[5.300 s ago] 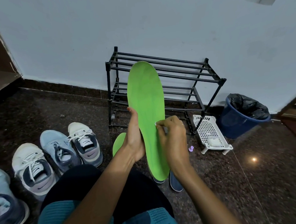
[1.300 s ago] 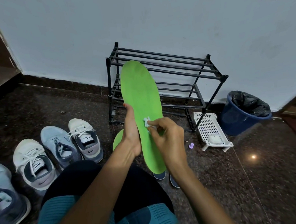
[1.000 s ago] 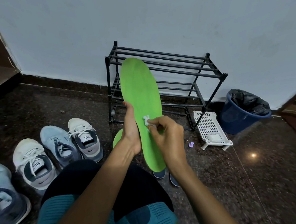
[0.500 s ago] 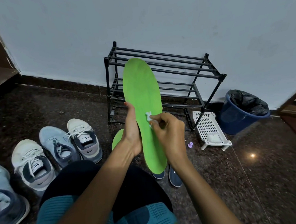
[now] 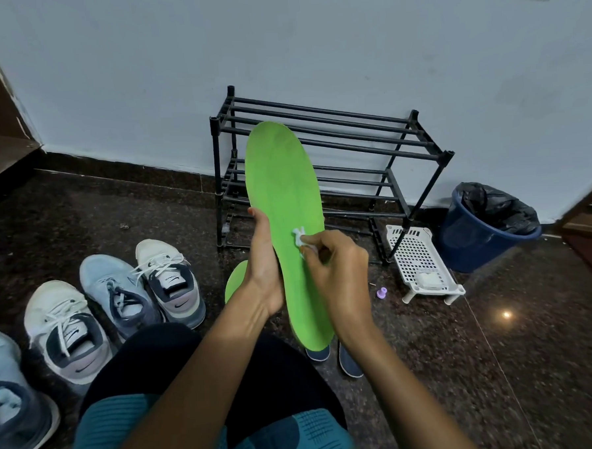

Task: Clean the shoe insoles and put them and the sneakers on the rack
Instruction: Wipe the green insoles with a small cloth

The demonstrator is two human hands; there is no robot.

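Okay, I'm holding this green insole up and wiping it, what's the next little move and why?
Probably slide the white wipe in your right hand up toward the toe. It sits at the middle of the green insole that your left hand holds upright, and the upper half is unobstructed.

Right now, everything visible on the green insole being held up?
The green insole is one flat, bright green, foot-shaped piece, foam-like, its surface plain with faint scuffing. It is held nearly upright, toe end up in front of the black rack, heel end down just above the dark shoe toes. The left hand holds its left edge near the middle. The right hand presses a small white wipe against its face. Its back side is hidden.
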